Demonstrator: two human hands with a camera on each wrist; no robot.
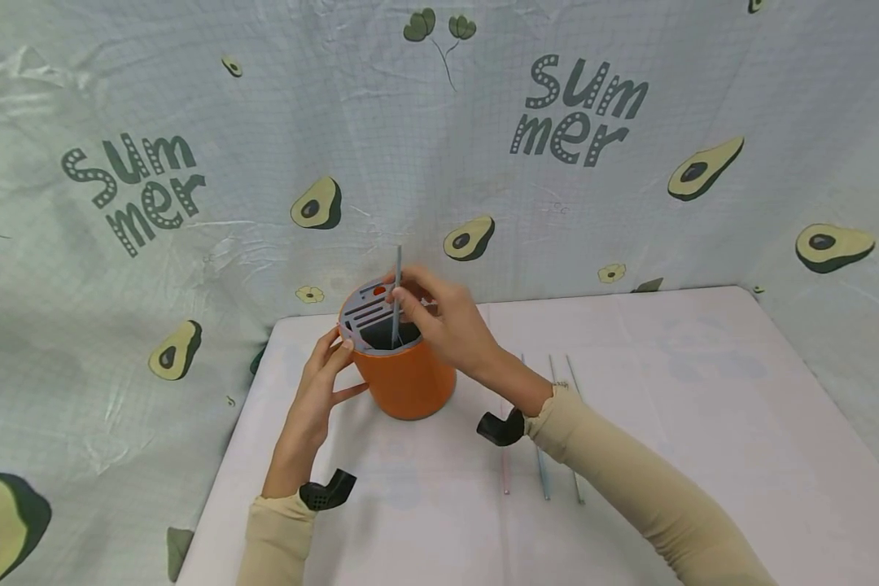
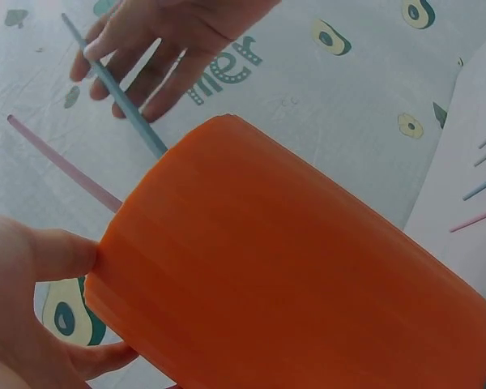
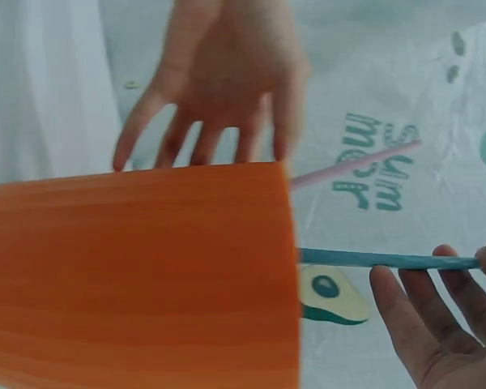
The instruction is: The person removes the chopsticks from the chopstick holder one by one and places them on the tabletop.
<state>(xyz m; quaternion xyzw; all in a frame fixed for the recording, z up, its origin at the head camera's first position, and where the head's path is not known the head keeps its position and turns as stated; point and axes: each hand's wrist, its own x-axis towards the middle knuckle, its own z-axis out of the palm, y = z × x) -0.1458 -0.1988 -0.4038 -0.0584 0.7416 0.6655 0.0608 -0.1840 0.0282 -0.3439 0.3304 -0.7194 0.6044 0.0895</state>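
Note:
An orange round holder (image 1: pixel 406 382) with a grey slotted top (image 1: pixel 366 313) stands near the back of the table. My right hand (image 1: pixel 447 321) pinches a thin blue stick (image 1: pixel 398 273) between thumb and fingers. Its lower end reaches into the wide dark opening of the top; the rim hides that end in both wrist views. My left hand (image 1: pixel 318 387) steadies the holder from the left, thumb at the rim and the other fingers spread against the side, as the right wrist view shows. A pink stick (image 2: pixel 65 164) sticks up out of the holder, slanted, in the wrist views.
On the pale table (image 1: pixel 666 423), right of the holder, several thin sticks lie roughly side by side: a pink one (image 1: pixel 506 468), a blue one (image 1: pixel 542 476) and a green one (image 1: pixel 578 484). My right forearm passes over them. An avocado-print sheet (image 1: pixel 381 122) hangs close behind the holder.

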